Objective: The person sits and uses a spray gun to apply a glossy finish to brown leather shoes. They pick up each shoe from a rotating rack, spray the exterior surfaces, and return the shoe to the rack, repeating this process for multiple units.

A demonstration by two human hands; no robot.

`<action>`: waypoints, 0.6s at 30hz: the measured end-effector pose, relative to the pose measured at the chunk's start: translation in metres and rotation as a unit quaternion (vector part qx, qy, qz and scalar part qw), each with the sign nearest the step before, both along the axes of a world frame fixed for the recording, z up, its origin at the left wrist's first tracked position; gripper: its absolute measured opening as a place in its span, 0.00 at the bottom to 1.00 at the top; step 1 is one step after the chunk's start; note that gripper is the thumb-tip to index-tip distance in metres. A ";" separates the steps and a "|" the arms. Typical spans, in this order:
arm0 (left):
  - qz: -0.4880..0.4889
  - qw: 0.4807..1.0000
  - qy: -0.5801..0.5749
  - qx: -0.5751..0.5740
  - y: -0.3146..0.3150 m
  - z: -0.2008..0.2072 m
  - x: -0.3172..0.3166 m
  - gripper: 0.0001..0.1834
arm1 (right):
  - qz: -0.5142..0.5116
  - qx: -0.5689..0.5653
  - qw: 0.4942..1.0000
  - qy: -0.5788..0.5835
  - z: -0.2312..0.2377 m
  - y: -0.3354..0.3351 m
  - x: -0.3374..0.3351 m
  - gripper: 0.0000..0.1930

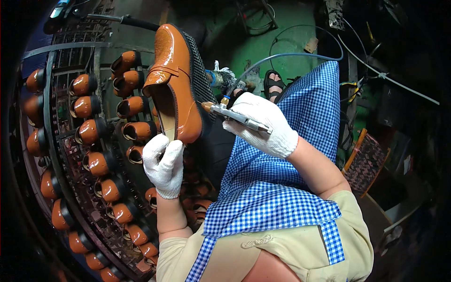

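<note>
A glossy tan slip-on shoe point(184, 91) with a dark textured sole stands toe-up in front of me, turned partly on its side. My left hand point(164, 164), in a white knit glove, pinches the rim of the shoe's heel between thumb and fingers. In my right hand point(263, 124), also gloved, is a slim metal air gun point(242, 117) with a brass-coloured nozzle. Its tip points left at the sole edge near the heel; whether it touches, I cannot tell. A grey-blue hose point(277, 55) joins the gun at a small fitting.
A metal rack point(51, 117) with rows of similar tan shoes point(89, 131) fills the left side. A black-handled bar point(136, 21) reaches toward the shoe's toe. Blue checked apron cloth point(300, 113) covers my lap. A woven-backed chair point(366, 162) stands at right, and pale tubing point(385, 75) hangs beyond.
</note>
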State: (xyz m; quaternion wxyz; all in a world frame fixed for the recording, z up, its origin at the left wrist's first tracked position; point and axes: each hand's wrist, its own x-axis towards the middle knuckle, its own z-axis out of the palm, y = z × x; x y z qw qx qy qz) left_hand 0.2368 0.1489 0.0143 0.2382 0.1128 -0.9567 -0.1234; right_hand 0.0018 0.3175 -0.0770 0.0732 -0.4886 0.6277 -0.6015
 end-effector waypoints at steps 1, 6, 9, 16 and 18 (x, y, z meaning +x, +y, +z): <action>-0.003 1.000 -0.005 -0.012 -0.001 0.001 -0.001 0.33 | 0.000 0.000 1.000 0.000 -0.001 -0.002 0.000 0.10; -0.038 0.997 -0.014 -0.072 -0.003 0.011 -0.008 0.30 | -0.001 -0.004 1.000 0.002 -0.003 -0.007 0.003 0.10; -0.041 0.994 -0.017 -0.099 -0.002 0.021 -0.016 0.27 | 0.017 0.020 1.000 -0.015 0.001 -0.004 0.001 0.11; -0.112 0.984 -0.087 -0.104 -0.005 0.053 -0.045 0.22 | 0.052 0.067 0.995 -0.053 0.016 0.023 -0.004 0.12; -0.120 0.982 -0.120 -0.081 -0.004 0.060 -0.054 0.21 | 0.059 0.080 0.993 -0.057 0.023 0.031 -0.004 0.11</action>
